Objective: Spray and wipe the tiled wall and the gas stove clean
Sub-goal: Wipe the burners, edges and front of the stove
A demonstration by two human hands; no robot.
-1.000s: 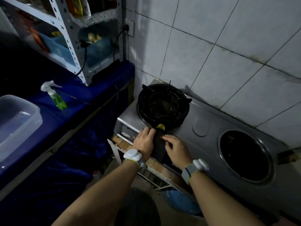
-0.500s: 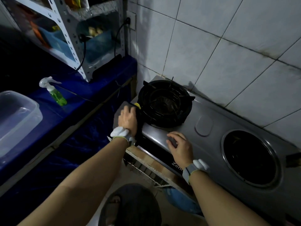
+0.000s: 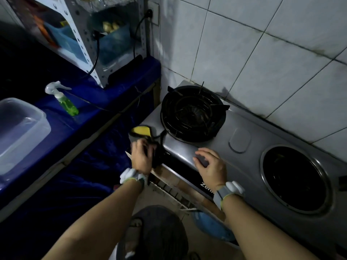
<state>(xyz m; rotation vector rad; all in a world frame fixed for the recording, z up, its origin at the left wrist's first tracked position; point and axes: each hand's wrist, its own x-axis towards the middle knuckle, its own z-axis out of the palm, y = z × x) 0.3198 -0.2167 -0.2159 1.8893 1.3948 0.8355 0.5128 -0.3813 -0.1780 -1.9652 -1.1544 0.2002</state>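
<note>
The grey two-burner gas stove (image 3: 221,149) stands against the white tiled wall (image 3: 253,53). Its left burner carries a black pan support (image 3: 191,113); the right burner (image 3: 294,177) is an open round well. My left hand (image 3: 141,156) grips a dark cloth with a yellow side (image 3: 140,130) and presses it against the stove's front left corner. Flat on the stove's front edge, fingers spread, lies my right hand (image 3: 210,164), which holds nothing. A spray bottle of green liquid (image 3: 64,100) stands on the blue-covered counter at the left.
A clear plastic tub (image 3: 20,132) sits on the blue counter (image 3: 90,117) at far left. Behind it a metal rack (image 3: 80,34) holds blue bins, with cables running to a wall socket (image 3: 154,14). A dark stool (image 3: 155,231) is below, in front of the stove.
My left hand has carried the cloth from the stove's front middle to its left side, then down onto the front left corner. My right hand has stayed on the front edge.
</note>
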